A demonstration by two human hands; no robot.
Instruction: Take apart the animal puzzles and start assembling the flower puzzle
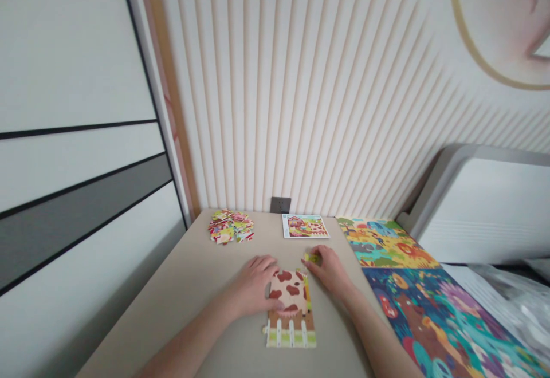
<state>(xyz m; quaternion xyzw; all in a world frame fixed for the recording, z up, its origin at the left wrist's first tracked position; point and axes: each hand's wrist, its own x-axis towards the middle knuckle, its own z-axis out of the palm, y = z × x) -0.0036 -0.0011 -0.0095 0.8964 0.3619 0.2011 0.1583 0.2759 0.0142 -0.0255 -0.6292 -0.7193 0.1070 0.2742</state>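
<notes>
On the table lies a joined section of jigsaw puzzle (292,300), showing a brown-spotted cow above a white fence. My left hand (258,286) rests at its left edge, fingers apart, with the thumb touching the cow part. Just beyond the section's upper right corner, my right hand (329,269) pinches a yellow-green puzzle piece (312,258) between thumb and fingers. Farther back, a heap of loose puzzle pieces (230,226) sits at the left. A reference picture card (306,227) with a barn and a cow lies near the wall.
Along the right side are a yellow animal picture puzzle (384,243) and a dark blue picture puzzle (447,321). Beyond them stand a grey-white headboard (494,206) and some clear plastic wrapping (519,295). A wall socket (281,204) is behind the table (180,286).
</notes>
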